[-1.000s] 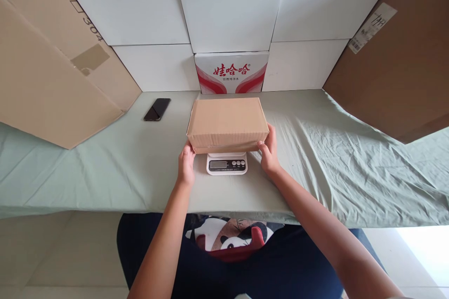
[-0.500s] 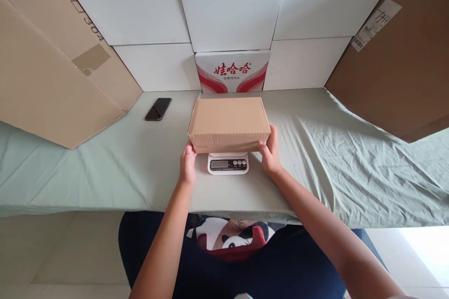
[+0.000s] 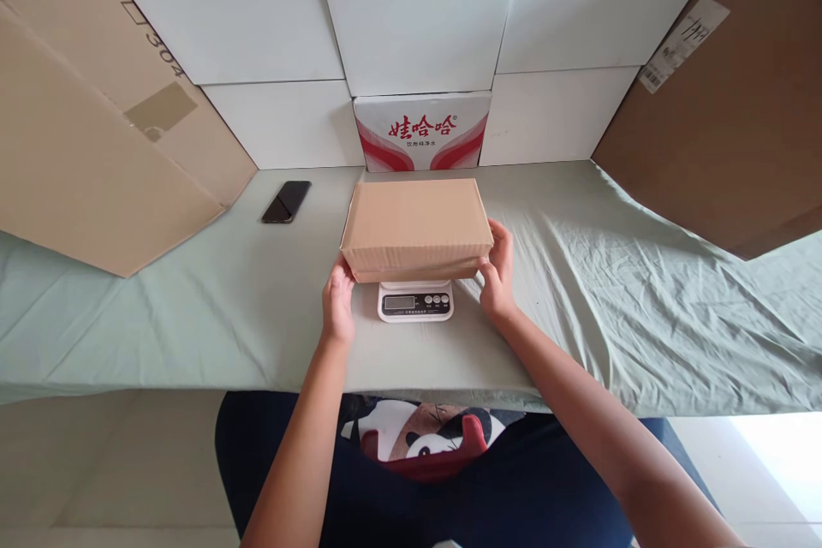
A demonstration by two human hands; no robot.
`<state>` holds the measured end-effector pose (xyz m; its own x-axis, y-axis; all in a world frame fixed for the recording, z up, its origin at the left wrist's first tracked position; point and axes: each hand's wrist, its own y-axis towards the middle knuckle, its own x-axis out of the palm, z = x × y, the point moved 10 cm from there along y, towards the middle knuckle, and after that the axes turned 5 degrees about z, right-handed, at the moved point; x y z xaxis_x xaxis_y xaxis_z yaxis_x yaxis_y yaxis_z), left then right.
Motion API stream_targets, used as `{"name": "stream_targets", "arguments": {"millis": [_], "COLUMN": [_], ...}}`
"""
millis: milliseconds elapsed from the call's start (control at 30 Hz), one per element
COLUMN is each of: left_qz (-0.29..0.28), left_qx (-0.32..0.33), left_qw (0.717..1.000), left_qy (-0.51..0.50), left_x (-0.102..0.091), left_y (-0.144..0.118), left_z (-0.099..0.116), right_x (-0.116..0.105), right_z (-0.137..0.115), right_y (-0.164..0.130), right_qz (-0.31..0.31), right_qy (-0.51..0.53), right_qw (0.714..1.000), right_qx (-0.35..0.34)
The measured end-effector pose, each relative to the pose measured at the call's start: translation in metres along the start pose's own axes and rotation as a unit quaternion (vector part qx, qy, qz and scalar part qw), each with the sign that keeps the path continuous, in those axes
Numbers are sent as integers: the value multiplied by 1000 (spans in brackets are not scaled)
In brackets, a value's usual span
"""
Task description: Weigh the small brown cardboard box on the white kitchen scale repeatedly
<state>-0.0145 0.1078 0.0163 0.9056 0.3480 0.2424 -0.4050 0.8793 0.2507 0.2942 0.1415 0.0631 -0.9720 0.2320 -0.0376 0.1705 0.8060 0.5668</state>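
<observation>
A closed brown cardboard box [image 3: 416,218] rests on a small white kitchen scale [image 3: 417,316], its body hiding the weighing plate. The scale's display and round buttons show in front; I cannot read a number on the display. At the box's lower left corner is my left hand [image 3: 337,301], its fingers loosened and still against or very close to the cardboard. My right hand [image 3: 498,278] stands at the right end, fingers apart, with the thumb by the lower front corner. The box's weight appears to be on the scale.
A black phone [image 3: 286,202] lies left on the pale green cloth [image 3: 257,300]. Behind stand white panels and a white-and-red printed carton [image 3: 422,133]. Large brown cardboard sheets flank the table, one left [image 3: 96,145] and one right [image 3: 725,128].
Both hands have eased slightly outward from the box, and their fingers have loosened. The box stays on the scale. The whole view has shifted a little.
</observation>
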Motion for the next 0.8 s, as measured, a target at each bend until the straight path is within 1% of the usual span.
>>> {"name": "stream_targets", "arguments": {"millis": [100,233,300,367,433,500,567,633,700,800], "left_qz": [1,-24,-39,-56,-65,-60,-62,-69,-62,-47], "left_qx": [18,33,31,27,22,16,16,19,14,-3], "left_qw": [1000,999,998,998,997,998,998,997,998,999], "left_qy": [-3,16,24,23,18,11,-1,-15,-24,-20], "left_x": [-1,5,10,17,24,31,42,53,58,58], "left_y": [-3,-9,-9,-2,16,43,73,99,117,128], "left_z": [4,6,7,10,15,19,19,12,-2,-31], "right_x": [2,13,15,17,19,25,35,45,51,57], "right_z": [0,-2,-5,-11,-17,-21,-17,1,25,56], "right_y": [-1,-7,-7,0,16,39,63,83,95,98], "right_qz": [-9,-42,-39,-26,-14,-4,-6,-2,12,14], "right_qy": [25,57,58,50,39,31,35,43,38,31], "right_qw": [1000,997,996,997,999,999,998,998,999,999], "right_qx": [8,38,48,46,26,-10,-45,-48,-30,-9]}}
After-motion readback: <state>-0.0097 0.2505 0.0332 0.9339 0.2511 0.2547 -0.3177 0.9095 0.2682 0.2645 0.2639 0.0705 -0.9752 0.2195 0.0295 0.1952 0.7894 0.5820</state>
